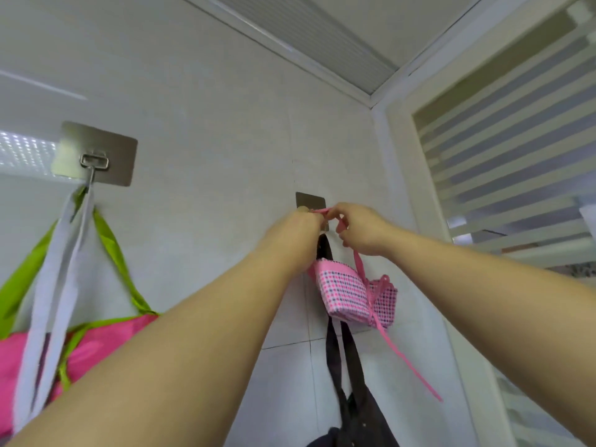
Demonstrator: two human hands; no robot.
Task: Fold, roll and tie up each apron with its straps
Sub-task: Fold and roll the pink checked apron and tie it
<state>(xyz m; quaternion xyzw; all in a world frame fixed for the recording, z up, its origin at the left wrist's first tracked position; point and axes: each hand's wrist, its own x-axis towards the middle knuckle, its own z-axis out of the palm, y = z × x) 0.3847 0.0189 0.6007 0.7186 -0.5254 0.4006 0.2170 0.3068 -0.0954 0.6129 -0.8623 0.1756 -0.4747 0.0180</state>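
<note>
A rolled pink checked apron, tied round with its pink strap, hangs just below the right-hand metal wall hook. Both my hands are raised to that hook. My left hand pinches the strap loop at the hook. My right hand pinches the same strap a little to the right, and a loose strap end trails down to the lower right. A dark apron hangs from the same hook behind the pink roll.
On the left a second metal hook plate carries a pink apron with green trim and white straps. A frosted striped glass door stands at the right. The wall is tiled white.
</note>
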